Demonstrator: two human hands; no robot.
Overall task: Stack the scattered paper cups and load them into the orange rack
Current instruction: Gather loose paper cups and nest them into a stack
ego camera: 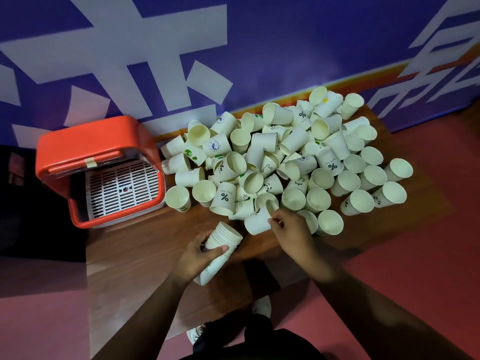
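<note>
A big heap of cream paper cups [283,157] covers the right half of a wooden table [145,255], most lying on their sides or tilted. My left hand [200,255] grips a nested stack of cups [222,245], tilted with its open end up and to the right. My right hand [291,229] pinches the rim of a single cup [257,220] lying at the heap's near edge. The orange rack [101,170] stands at the table's left end, lid raised, with a white slotted tray [122,188] inside and no cups in it.
A blue wall with large white characters [145,61] runs behind the table. Red floor [415,268] lies to the right and in front. My shoes [261,306] show below the table's near edge. Bare wood separates the rack from my hands.
</note>
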